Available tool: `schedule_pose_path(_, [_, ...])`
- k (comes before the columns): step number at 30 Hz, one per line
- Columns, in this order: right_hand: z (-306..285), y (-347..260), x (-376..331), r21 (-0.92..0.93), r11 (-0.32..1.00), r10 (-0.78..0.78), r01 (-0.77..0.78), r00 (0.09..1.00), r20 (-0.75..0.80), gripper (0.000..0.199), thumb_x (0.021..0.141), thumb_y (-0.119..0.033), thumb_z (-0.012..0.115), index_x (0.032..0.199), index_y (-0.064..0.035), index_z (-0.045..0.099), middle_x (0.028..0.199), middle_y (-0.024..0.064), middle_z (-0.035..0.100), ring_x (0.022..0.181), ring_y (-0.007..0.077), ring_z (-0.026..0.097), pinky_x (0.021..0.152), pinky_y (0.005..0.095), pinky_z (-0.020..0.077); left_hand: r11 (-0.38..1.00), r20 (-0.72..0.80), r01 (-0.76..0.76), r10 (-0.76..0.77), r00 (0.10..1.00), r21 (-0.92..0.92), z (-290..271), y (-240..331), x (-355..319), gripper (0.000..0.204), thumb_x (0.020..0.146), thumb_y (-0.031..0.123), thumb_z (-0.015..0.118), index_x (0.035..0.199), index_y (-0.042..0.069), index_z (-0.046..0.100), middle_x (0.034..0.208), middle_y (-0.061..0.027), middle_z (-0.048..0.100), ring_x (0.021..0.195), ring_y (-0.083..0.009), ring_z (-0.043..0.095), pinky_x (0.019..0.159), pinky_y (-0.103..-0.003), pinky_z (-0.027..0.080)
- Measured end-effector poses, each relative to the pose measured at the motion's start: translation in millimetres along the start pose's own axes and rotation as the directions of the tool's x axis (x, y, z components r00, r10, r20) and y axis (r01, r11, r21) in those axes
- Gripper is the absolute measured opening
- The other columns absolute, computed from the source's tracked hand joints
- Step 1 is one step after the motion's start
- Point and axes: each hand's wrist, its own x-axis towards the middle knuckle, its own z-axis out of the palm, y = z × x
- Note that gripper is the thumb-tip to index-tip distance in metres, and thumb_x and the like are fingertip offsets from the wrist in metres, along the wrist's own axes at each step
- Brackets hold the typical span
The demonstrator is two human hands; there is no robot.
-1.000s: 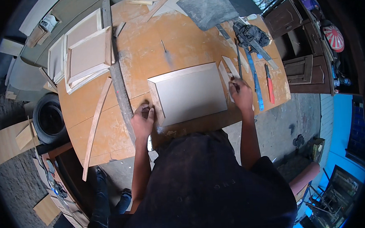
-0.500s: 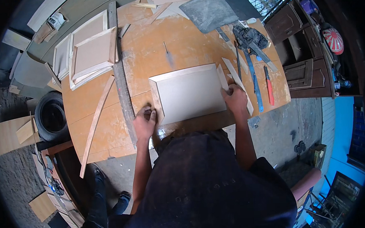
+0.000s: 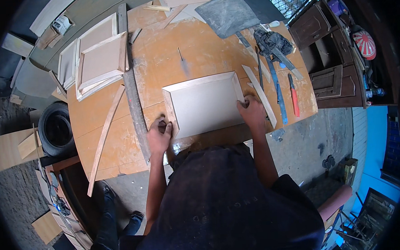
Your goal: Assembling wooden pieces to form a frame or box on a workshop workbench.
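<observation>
A pale flat panel (image 3: 206, 107) lies on the wooden table in front of me, with wood strips along its left, far and right edges. The right strip (image 3: 237, 85) sits against the panel's edge, and my right hand (image 3: 253, 113) grips its near end between thumb and fingers. At the left strip (image 3: 169, 109), my left hand (image 3: 159, 135) rests beside the near corner with its fingers curled together; what they may hold is hidden. No strip shows along the panel's near edge.
Finished-looking frames (image 3: 101, 60) are stacked at the far left. A long strip (image 3: 106, 141) overhangs the table's near left edge. Loose strips (image 3: 260, 94), a blue hacksaw blade-like bar (image 3: 277, 91), a red-handled tool (image 3: 294, 97) and crumpled black plastic (image 3: 272, 42) lie right. A nail-like rod (image 3: 180, 53) stands beyond the panel.
My right hand has moved slightly left, bringing the right strip from a slight gap up against the panel's edge. My left hand has stayed at the left strip.
</observation>
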Motion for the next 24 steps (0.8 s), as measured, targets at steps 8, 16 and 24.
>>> schedule_pose_path(8, [-1,-6,-1,0.033,0.999,-0.007,0.007,1.000,-0.021,0.036,0.079,-0.034,0.075,0.097,-0.0042,0.069,0.097,0.0174,0.068,0.089,0.0395,0.069,0.078,0.0509,0.0548,0.998,0.036,-0.039,0.037,0.999,0.046,-4,4,2,0.034,0.084,0.012,0.077,0.114,0.000,0.068,0.097,-0.0166,0.071,0.084,-0.0278,0.071,0.078,-0.037,0.056])
schedule_pose_path(16, [5,-3,0,0.030,0.999,-0.043,0.044,0.999,-0.025,0.034,0.080,-0.034,0.074,0.096,-0.0049,0.068,0.095,0.0164,0.069,0.087,0.0383,0.069,0.079,0.0497,0.0547,0.995,0.036,-0.069,0.066,0.997,0.067,-3,0,3,0.032,0.084,0.012,0.077,0.112,0.001,0.068,0.097,-0.0172,0.070,0.084,-0.0286,0.071,0.078,-0.037,0.056])
schedule_pose_path(24, [10,-1,0,0.044,0.997,-0.056,0.059,0.997,-0.056,0.034,0.079,-0.035,0.075,0.094,-0.0052,0.068,0.092,0.0165,0.069,0.086,0.0379,0.069,0.075,0.0489,0.0548,0.998,0.061,-0.042,0.039,0.997,0.052,-5,4,3,0.033,0.083,0.013,0.078,0.112,0.001,0.068,0.096,-0.0171,0.070,0.084,-0.0289,0.070,0.078,-0.038,0.055])
